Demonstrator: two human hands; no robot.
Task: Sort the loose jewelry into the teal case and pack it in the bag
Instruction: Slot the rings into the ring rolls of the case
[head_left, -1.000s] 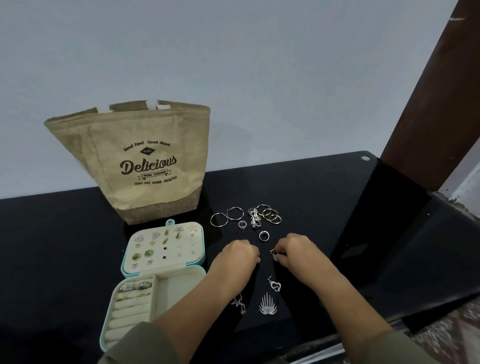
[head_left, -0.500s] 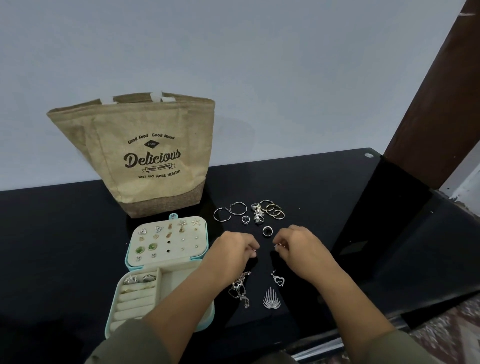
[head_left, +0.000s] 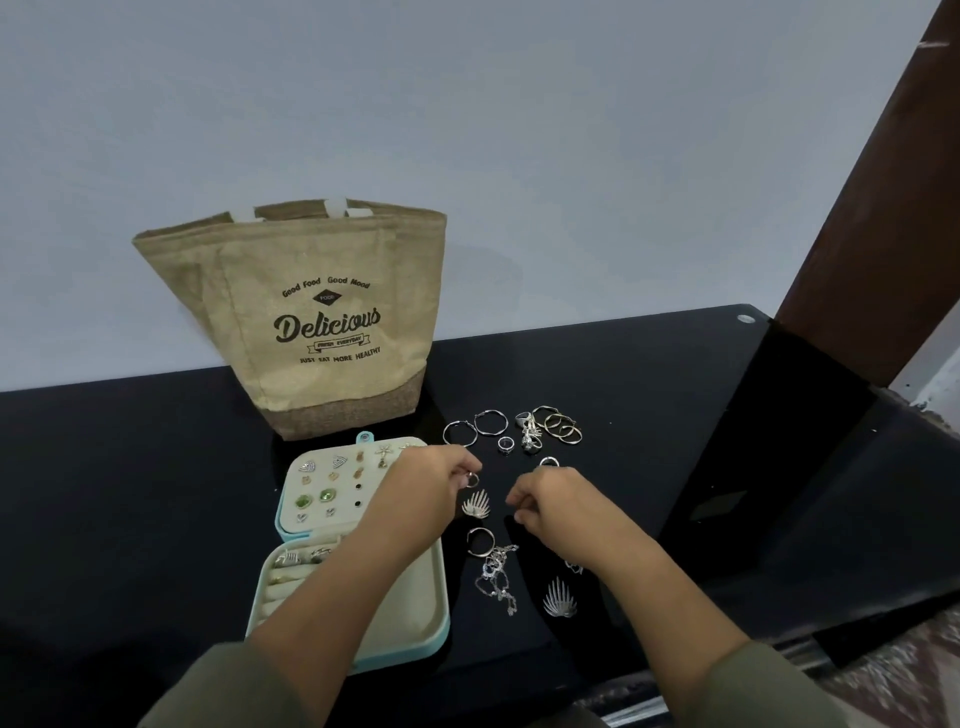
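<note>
Shifted up and leftward since the earlier frame, the left hand (head_left: 434, 486) is now held over the open teal case (head_left: 410, 597), which is set before the bag (head_left: 317, 322) on the table (head_left: 156, 493). A fan-shaped earring (head_left: 476, 505) is pinched in its fingers (head_left: 462, 475). The right hand (head_left: 558, 506) is curled nearby, possibly on something tiny; it cannot be told. Loose rings (head_left: 558, 428) are scattered beyond it.

Teal case (head_left: 410, 597) lies open before the upright bag (head_left: 322, 322), jewelry (head_left: 530, 434) scattered beside.

Printed text on the bag (head_left: 311, 312).
It reads "Good Food Good Mood", "FOOD", "Delicious", "FRESH EVERYDAY", "JUST EAT MORE HEALTHY".
</note>
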